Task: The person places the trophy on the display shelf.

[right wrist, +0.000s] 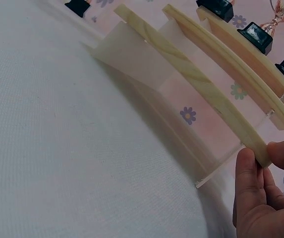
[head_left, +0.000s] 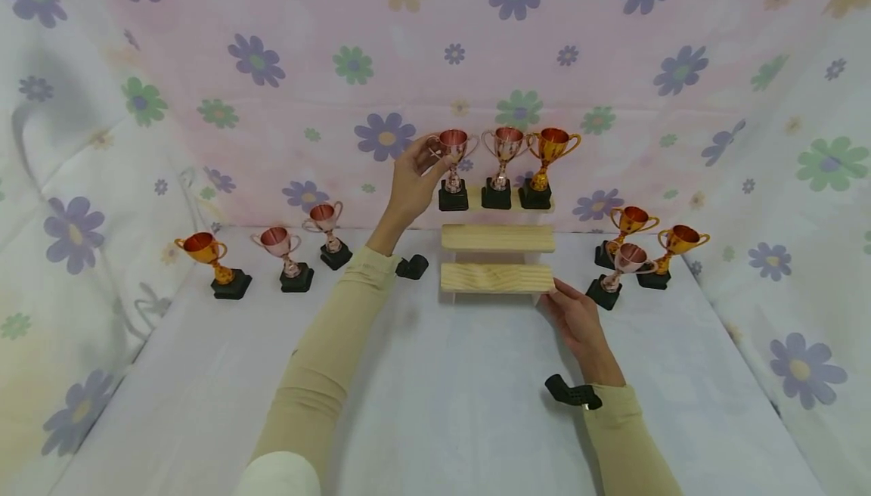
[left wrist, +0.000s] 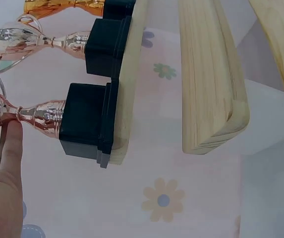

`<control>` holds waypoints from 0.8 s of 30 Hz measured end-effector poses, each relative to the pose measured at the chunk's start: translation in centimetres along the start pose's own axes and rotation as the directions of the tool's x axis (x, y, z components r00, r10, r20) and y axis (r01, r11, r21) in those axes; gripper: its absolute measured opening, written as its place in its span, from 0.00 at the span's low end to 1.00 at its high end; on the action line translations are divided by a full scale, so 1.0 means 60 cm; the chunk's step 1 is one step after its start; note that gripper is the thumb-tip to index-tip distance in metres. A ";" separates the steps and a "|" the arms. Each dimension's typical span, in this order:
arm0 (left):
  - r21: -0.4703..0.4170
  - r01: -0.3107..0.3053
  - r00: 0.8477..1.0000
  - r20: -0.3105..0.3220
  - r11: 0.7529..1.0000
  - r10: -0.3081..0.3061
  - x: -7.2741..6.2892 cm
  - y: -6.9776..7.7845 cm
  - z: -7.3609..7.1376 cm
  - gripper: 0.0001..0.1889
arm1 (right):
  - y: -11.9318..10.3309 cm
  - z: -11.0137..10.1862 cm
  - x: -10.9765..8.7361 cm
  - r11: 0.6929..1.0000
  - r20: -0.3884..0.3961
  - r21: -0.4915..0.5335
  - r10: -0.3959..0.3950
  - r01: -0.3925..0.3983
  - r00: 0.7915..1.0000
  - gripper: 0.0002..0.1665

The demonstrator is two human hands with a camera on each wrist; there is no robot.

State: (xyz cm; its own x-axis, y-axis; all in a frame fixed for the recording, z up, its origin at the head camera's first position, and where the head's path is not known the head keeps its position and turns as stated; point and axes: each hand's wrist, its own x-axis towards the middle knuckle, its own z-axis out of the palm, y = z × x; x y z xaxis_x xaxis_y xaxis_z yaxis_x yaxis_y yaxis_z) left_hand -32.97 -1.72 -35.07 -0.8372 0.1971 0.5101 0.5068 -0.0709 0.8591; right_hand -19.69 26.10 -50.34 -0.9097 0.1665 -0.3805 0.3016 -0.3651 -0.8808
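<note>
A three-step wooden shelf stand (head_left: 498, 278) with clear side panels stands at the back of the table. My left hand (head_left: 411, 186) holds a rose-gold trophy cup (head_left: 453, 197) around its cup and stem. This trophy's black base (left wrist: 85, 121) sits at the left end of the top board. Beside it on the same board are another rose-gold trophy (head_left: 507, 147) and a gold trophy (head_left: 553, 147). The right end of the lowest board (right wrist: 206, 94) is pinched between thumb and fingers of my right hand (head_left: 578, 322). Both lower boards bear nothing.
Left of the stand are a gold trophy (head_left: 230, 284) and two rose-gold trophies (head_left: 296, 277), (head_left: 335, 254). On the right, two gold trophies (head_left: 633, 218), (head_left: 680, 237) and a rose-gold one (head_left: 629, 258) stand close together. A flowered cloth (head_left: 435, 42) hangs behind the white table (head_left: 442, 405).
</note>
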 end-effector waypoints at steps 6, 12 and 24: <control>0.011 0.016 0.999 0.031 1.000 -0.017 0.009 -0.001 0.001 0.23 | 0.000 0.002 -0.003 1.000 -0.001 -0.006 -0.004 0.004 1.000 0.32; 0.015 0.004 0.999 0.033 1.000 -0.005 0.027 -0.042 0.006 0.25 | 0.001 0.005 -0.005 1.000 0.009 -0.009 -0.021 0.021 1.000 0.32; -0.004 -0.001 1.000 0.023 1.000 0.001 0.033 -0.060 0.013 0.24 | 0.001 0.003 -0.002 1.000 0.000 0.006 -0.009 0.009 1.000 0.32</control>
State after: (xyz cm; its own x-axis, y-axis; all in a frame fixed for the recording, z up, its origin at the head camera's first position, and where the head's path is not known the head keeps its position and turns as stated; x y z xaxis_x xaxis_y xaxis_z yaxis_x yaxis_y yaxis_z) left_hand -36.28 -0.34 -37.17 -0.8316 0.2194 0.5102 0.5069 -0.0753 0.8587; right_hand -19.63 25.91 -50.33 -0.9124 0.1700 -0.3724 0.2915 -0.3691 -0.8825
